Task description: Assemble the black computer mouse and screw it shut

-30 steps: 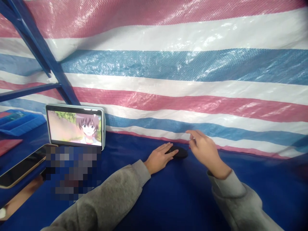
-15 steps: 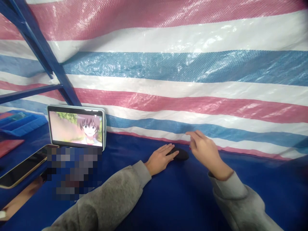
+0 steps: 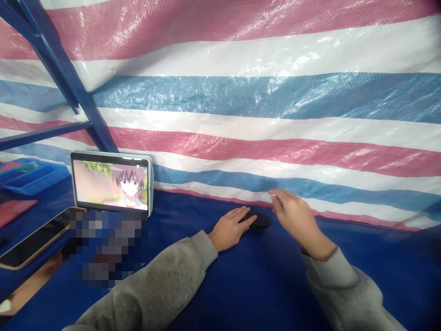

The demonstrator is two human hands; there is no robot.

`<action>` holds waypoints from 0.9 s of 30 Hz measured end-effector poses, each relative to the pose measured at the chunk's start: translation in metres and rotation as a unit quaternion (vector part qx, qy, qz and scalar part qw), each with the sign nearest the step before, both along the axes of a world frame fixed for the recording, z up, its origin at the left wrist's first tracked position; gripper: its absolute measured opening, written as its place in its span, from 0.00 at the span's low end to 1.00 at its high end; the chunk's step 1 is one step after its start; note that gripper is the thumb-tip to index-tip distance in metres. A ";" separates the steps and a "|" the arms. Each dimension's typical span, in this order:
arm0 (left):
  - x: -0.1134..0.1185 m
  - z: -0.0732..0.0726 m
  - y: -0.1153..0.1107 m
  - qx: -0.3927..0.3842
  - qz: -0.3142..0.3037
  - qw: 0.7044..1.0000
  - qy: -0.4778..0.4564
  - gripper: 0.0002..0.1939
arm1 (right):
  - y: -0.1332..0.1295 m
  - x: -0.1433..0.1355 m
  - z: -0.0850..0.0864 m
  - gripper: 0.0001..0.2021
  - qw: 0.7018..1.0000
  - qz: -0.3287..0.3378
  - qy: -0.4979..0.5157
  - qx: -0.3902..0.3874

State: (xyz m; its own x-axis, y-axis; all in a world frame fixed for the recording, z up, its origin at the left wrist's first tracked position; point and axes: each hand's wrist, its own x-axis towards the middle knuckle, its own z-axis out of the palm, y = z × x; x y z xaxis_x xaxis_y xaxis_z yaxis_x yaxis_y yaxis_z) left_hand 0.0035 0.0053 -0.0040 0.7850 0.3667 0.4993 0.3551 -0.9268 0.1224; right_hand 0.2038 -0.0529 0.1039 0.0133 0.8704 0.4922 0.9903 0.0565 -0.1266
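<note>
A dark, rounded object point(image 3: 261, 220) lies on the blue tabletop near the striped sheet. My left hand point(image 3: 231, 229) is at its left side, palm down, the object between thumb and fingers. To the right, my right hand point(image 3: 292, 216) is raised just above the table, its index finger bent toward the left and the others curled in. A tiny reddish bit shows by its fingertips, too small to identify.
A tablet point(image 3: 112, 184) playing an animation leans at the back left. Before it lie a phone point(image 3: 37, 239) and a pixelated patch. Farther left are a blue divided tray point(image 3: 37, 179) and a red sheet point(image 3: 15, 211). Part of a person's arm point(image 3: 36, 280) shows lower left.
The whole view has shifted slightly, moving things a little to the right. My right hand's fingers have changed position very slightly; my left hand stays on the dark object.
</note>
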 end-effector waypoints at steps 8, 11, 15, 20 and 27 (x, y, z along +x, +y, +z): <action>0.000 -0.001 0.001 -0.004 -0.004 1.000 -0.008 0.20 | -0.003 -0.003 0.003 0.17 1.000 0.004 -0.012 0.009; 0.000 -0.002 0.001 -0.006 -0.005 1.000 -0.004 0.21 | -0.003 -0.003 0.003 0.16 1.000 -0.014 -0.003 -0.001; 0.001 -0.001 0.001 -0.017 0.006 1.000 -0.007 0.21 | -0.003 -0.002 0.004 0.18 1.000 -0.023 -0.005 0.006; 0.001 -0.002 0.001 -0.026 0.005 1.000 -0.016 0.21 | -0.004 -0.002 0.004 0.17 1.000 -0.019 -0.016 0.000; 0.000 -0.002 0.001 -0.021 -0.003 1.000 -0.016 0.20 | -0.003 -0.005 0.003 0.18 0.999 -0.013 -0.028 0.018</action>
